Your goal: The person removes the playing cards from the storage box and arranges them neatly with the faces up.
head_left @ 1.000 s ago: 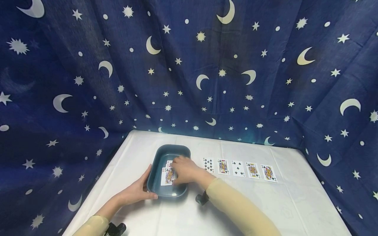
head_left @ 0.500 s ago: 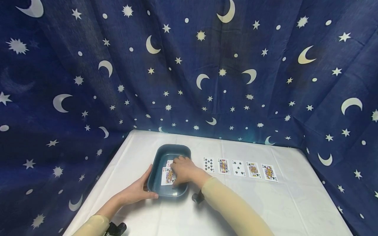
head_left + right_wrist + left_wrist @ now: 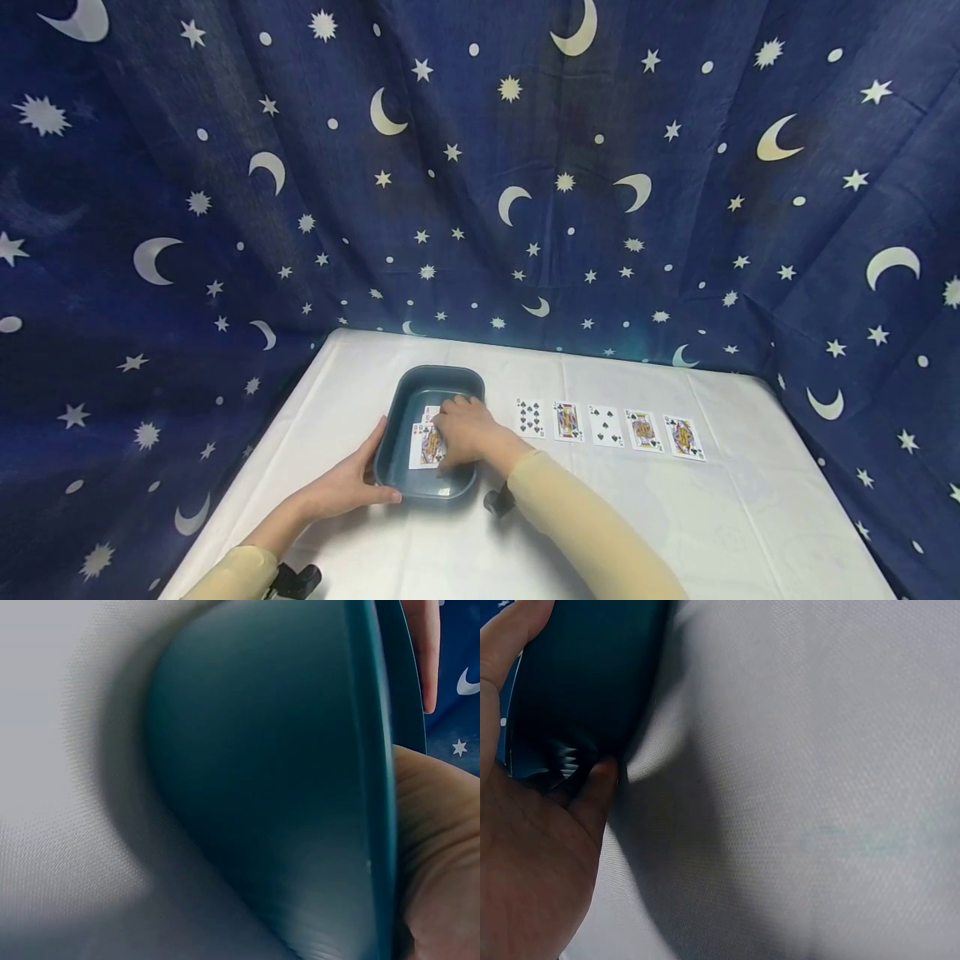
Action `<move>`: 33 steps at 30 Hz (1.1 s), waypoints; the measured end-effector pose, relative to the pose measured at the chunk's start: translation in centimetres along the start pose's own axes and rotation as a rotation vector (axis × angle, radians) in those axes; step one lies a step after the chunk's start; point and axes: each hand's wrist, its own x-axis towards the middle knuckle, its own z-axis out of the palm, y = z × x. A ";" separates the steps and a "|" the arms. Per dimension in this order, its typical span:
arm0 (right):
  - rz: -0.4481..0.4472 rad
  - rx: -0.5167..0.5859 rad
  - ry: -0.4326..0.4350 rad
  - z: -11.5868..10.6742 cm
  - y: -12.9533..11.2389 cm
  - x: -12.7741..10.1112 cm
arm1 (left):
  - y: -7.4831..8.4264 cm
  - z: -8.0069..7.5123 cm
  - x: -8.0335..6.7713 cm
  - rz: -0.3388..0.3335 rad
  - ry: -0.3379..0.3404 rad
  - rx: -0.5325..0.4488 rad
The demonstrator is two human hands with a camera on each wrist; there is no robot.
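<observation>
Holding the near-left corner of the tray (image 3: 472,385) with my left hand (image 3: 347,485), I have the thumb laid along the near rim and the fingers up against the left wall; the left wrist view shows the palm (image 3: 525,870) pressed to the dark outer wall, so the hand braces the tray more than it clamps it. My right hand (image 3: 465,432) reaches over the right rim into the tray, fingers curled down onto the face-up cards (image 3: 424,446) lying on its floor. Whether the fingertips already pinch a card I cannot tell, because the hand covers the contact and the right wrist view shows only the tray's outer wall (image 3: 262,780).

To the right of the tray, well clear of it, five cards (image 3: 609,428) lie face up in a row on the white tablecloth (image 3: 675,517).

To do this step cleanly, I judge the left hand should keep the tray pinned flat so it cannot skate on the cloth. The right fingertips should slide only the top card toward the wall, then lift it by an edge. Two cards overlap there, so a flat press risks dragging both. I would also keep the sleeve (image 3: 585,525) off the row.
</observation>
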 end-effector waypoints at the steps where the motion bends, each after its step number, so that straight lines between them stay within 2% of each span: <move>1: 0.003 -0.001 -0.003 0.0 0.0 0.0 | 0.0 0.0 0.0 0.000 0.002 0.003; 26: 0.047 0.066 0.009 0.0 -0.1 0.3 | 0.2 0.3 -0.1 -0.030 0.024 0.026; 33: 0.043 0.045 0.012 0.2 0.0 0.5 | 0.1 0.2 0.0 -0.044 0.024 0.049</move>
